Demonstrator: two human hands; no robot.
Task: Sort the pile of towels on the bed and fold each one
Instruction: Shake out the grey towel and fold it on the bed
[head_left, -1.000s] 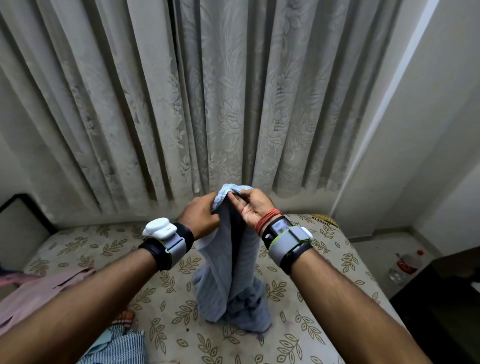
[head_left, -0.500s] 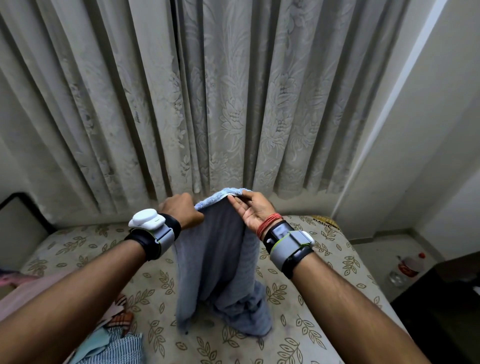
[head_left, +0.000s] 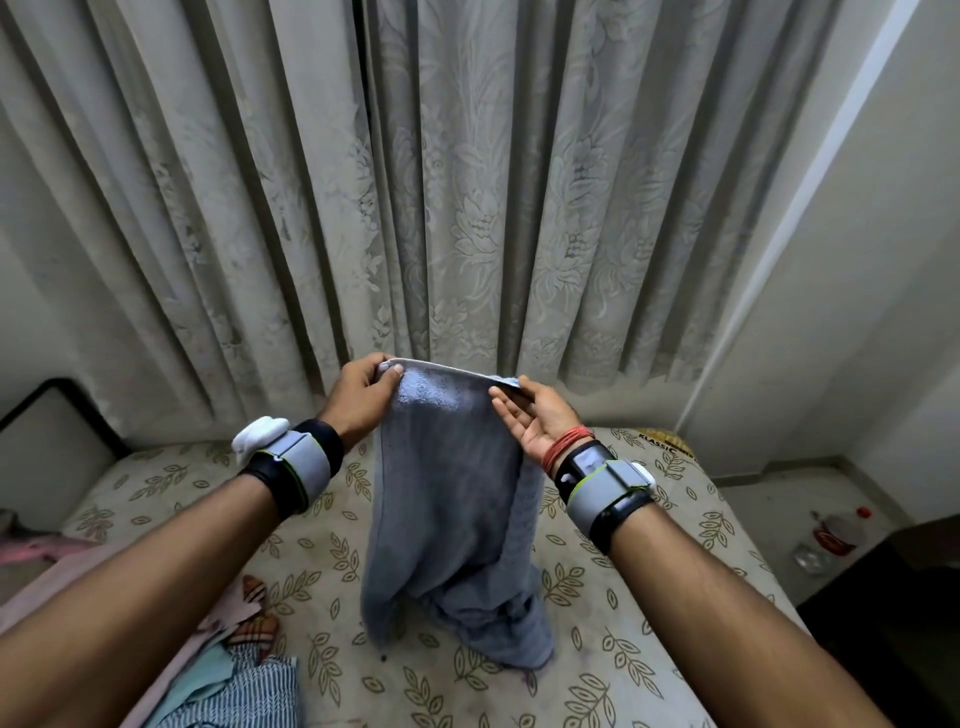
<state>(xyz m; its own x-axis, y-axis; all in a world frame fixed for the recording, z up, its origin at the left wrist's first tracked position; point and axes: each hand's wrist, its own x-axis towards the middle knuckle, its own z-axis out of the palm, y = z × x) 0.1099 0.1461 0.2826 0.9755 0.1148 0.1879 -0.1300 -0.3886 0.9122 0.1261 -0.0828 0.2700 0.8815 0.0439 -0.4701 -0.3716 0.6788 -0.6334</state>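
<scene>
At mid-frame the left hand and right hand, each pinching the top edge of the grey towel, have drawn apart, spreading it over the bed; it looks ready to fold.

Grey towel aloft, hem perhaps on bed

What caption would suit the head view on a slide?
Left hand and right hand hold a grey towel up by its top edge, its lower end bunched on the leaf-patterned bed.
</scene>
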